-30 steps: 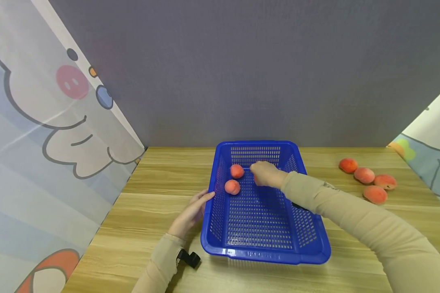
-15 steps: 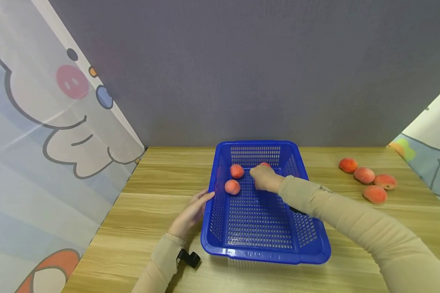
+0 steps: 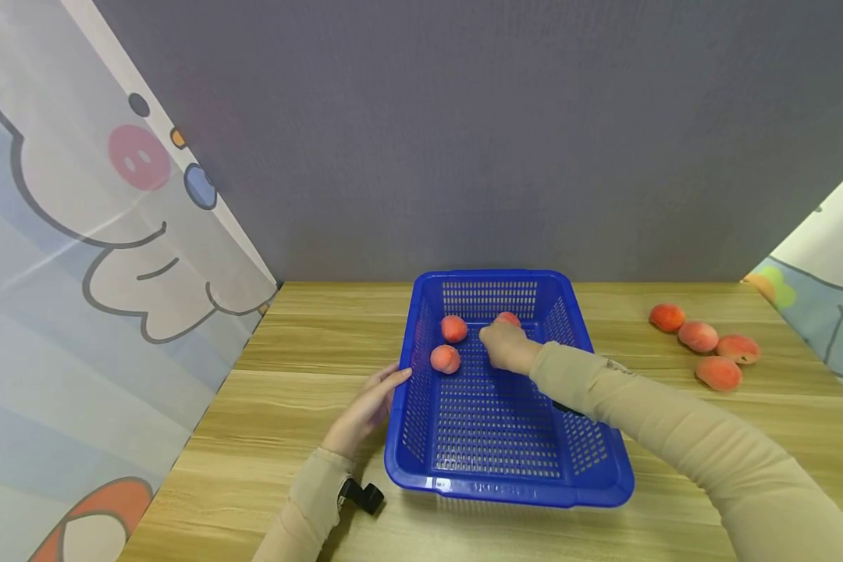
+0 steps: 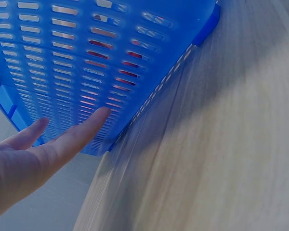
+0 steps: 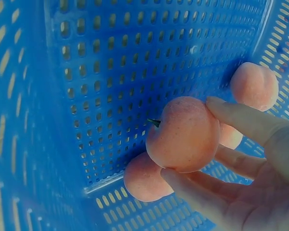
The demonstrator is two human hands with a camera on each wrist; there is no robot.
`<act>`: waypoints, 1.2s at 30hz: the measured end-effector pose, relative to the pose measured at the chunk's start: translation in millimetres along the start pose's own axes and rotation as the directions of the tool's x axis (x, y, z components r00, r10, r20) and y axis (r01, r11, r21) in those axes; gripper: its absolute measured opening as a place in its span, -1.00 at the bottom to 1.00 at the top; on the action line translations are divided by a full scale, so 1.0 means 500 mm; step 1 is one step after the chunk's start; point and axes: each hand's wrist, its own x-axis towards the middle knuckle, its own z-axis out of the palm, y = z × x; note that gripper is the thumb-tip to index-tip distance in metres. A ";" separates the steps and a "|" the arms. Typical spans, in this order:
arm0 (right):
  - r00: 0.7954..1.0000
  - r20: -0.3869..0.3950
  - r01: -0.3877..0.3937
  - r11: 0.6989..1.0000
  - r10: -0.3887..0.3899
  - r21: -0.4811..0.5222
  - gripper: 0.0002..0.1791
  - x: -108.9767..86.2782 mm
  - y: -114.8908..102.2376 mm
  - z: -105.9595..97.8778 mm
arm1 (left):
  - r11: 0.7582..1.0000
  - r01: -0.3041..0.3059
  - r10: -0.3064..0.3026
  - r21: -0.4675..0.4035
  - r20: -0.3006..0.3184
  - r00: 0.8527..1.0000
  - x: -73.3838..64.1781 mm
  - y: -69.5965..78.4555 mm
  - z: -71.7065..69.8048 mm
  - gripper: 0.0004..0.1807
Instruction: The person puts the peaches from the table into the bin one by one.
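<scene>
A blue plastic basket (image 3: 513, 490) with slotted walls stands on the wooden table. Inside it, my right hand (image 3: 507, 346) holds a reddish peach (image 5: 183, 134) between thumb and fingers, its short green stem showing in the right wrist view. Nearby in the basket are a peach at the back left (image 3: 453, 329), one just nearer (image 3: 445, 359) and one behind my right hand (image 3: 508, 318). The held peach is hidden under the hand in the head view. My left hand (image 3: 365, 410) touches the basket's left side with straight fingers, seen against the slots in the left wrist view.
Several more peaches (image 3: 699, 336) lie in a loose group on the table (image 3: 309, 406), right of the basket. A grey wall (image 3: 492, 140) rises behind the table. Printed cartoon curtains (image 3: 133, 328) hang at both sides.
My right hand has shifted slightly nearer inside the basket, uncovering a peach at the back. My left hand and the basket have stayed still.
</scene>
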 end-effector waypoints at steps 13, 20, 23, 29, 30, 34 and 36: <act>1.000 0.001 0.013 1.000 -0.013 -0.010 -0.82 0.001 -0.002 0.010 | 1.000 -0.010 0.010 -0.001 0.015 1.000 0.005 -0.007 -0.006 -0.51; 1.000 -0.003 0.010 1.000 -0.010 -0.025 -0.84 0.001 -0.001 0.013 | 0.999 -0.004 0.004 -0.047 0.000 1.000 0.017 -0.023 -0.016 -0.49; 1.000 -0.011 0.006 1.000 -0.006 -0.022 -0.85 0.000 -0.001 0.014 | 0.999 -0.006 0.005 -0.053 -0.008 1.000 0.018 -0.025 -0.016 -0.47; 1.000 -0.014 0.002 0.999 -0.002 -0.040 -0.89 0.000 -0.004 0.018 | 0.999 -0.014 0.013 -0.045 -0.010 1.000 0.018 -0.026 -0.016 -0.45; 1.000 -0.010 -0.004 0.999 0.003 -0.045 -0.90 0.001 -0.005 0.019 | 0.999 -0.015 0.014 -0.044 -0.008 1.000 0.018 -0.026 -0.017 -0.44; 0.999 -0.009 -0.037 0.999 0.037 -0.007 -0.91 0.000 -0.009 0.021 | 0.999 -0.016 0.016 -0.043 -0.006 1.000 0.018 -0.027 -0.017 -0.43; 0.999 -0.012 -0.040 0.999 0.040 -0.001 -0.90 -0.001 -0.009 0.022 | 0.999 -0.015 0.015 -0.045 -0.007 1.000 0.018 -0.028 -0.016 -0.43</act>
